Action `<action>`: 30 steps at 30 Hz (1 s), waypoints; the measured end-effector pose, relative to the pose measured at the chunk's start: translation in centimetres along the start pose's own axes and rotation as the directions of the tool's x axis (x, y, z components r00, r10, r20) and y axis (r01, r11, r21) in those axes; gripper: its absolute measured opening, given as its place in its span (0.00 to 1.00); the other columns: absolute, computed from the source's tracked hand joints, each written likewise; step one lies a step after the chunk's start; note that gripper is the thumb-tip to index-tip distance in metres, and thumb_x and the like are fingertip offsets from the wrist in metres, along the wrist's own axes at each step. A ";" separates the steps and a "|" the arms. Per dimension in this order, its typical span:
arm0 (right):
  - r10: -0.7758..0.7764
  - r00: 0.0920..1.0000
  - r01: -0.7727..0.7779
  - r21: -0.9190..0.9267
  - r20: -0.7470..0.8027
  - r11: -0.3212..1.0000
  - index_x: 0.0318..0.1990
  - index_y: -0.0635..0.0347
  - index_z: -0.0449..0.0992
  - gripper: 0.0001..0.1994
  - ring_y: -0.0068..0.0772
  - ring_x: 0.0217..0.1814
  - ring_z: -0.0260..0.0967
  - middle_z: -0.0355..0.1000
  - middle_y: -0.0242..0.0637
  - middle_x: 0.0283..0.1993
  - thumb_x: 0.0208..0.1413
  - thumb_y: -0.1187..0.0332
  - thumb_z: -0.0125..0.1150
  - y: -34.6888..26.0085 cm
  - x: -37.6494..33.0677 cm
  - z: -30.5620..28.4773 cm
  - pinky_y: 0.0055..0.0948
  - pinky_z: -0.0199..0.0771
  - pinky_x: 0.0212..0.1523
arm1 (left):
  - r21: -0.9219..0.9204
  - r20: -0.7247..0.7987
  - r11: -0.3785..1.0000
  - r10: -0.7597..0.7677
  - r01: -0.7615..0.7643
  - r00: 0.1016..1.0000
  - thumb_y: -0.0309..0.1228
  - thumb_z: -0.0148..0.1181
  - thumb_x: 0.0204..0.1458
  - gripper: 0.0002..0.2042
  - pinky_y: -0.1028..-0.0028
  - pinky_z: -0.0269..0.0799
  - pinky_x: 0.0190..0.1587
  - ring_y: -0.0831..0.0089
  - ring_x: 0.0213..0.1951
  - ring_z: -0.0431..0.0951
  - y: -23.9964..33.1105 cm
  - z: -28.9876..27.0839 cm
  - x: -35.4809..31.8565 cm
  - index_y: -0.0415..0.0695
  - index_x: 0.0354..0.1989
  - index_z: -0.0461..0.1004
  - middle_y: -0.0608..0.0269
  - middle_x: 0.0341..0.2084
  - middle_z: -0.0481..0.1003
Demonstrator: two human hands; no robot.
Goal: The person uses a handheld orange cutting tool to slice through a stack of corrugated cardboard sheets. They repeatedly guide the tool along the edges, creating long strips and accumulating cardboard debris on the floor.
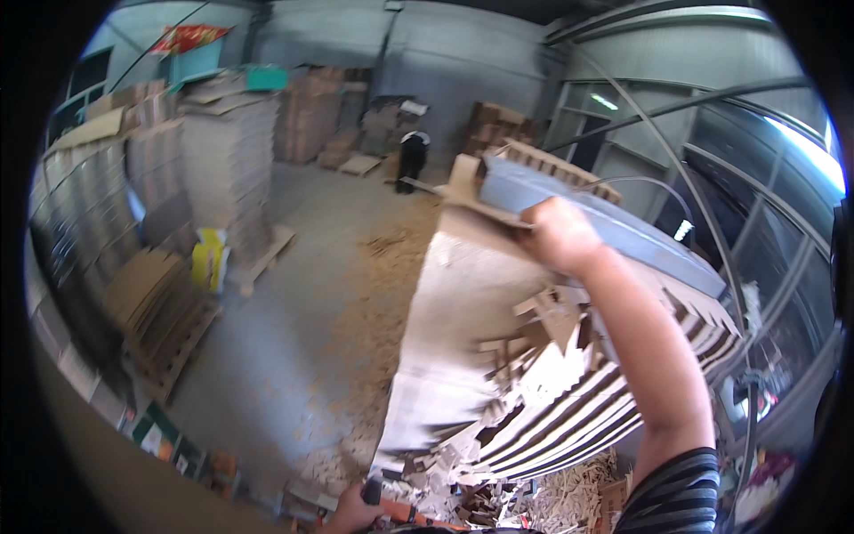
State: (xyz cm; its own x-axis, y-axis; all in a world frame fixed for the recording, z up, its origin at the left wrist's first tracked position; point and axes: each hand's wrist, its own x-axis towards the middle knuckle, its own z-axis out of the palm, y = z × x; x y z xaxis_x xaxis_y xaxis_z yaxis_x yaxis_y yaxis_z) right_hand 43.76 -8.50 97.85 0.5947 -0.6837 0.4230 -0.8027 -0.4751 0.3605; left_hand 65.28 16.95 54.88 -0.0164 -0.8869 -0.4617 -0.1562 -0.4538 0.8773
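Right hand (560,236) clamps top edge of tall stack of die-cut cardboard sheets (463,338), centre-right, tilting toward 12 o'clock. Left hand (356,512) at 6 o'clock closed around orange-handled tool (400,512). Stack likely heavy, stiff yet floppy at ragged edges; firm corner safest grip.

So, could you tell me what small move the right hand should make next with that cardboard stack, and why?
Probably pull the gripped top sheets towards the body to part them from the stack. The right hand is clamped on their far edge, loose offcuts lie on the stack, and the left hand holds a tool below.
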 end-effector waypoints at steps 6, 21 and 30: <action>0.005 0.998 -0.002 0.044 -0.070 0.999 0.23 0.57 0.75 0.04 0.51 0.33 0.71 0.72 0.49 0.26 0.39 0.71 0.53 1.6 -0.4 1.2 0.40 0.72 0.37 | 0.067 -0.046 0.993 0.104 -0.100 0.994 0.28 0.63 0.30 0.17 0.71 0.71 0.26 0.71 0.22 0.74 3.0 1.3 -1.6 0.36 0.33 0.72 0.59 0.20 0.73; -0.157 0.988 0.154 -0.120 -0.009 0.981 0.22 0.58 0.74 0.04 0.46 0.32 0.72 0.73 0.43 0.26 0.40 0.70 0.53 1.7 0.9 1.9 0.38 0.72 0.33 | 0.280 0.016 0.949 0.143 -0.142 0.990 0.54 0.73 0.25 0.38 0.68 0.70 0.41 0.64 0.36 0.75 1.8 0.9 1.0 0.36 0.40 0.71 0.51 0.34 0.75; -0.127 0.991 0.132 -0.148 0.043 0.980 0.21 0.56 0.76 0.06 0.44 0.33 0.72 0.73 0.43 0.26 0.42 0.70 0.51 1.8 2.3 2.1 0.36 0.72 0.34 | 0.258 0.067 0.930 0.254 -0.263 0.965 0.56 0.72 0.26 0.40 0.68 0.70 0.40 0.62 0.35 0.75 -4.0 1.5 5.2 0.36 0.42 0.70 0.50 0.33 0.74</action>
State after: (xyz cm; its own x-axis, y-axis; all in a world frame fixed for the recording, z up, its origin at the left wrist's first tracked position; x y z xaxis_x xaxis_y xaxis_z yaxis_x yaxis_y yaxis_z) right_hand 43.61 -12.15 97.72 0.6891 -0.6410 0.3380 -0.7017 -0.4738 0.5321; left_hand 64.38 14.27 48.77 -0.1213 -0.9654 -0.2310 -0.3955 -0.1665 0.9032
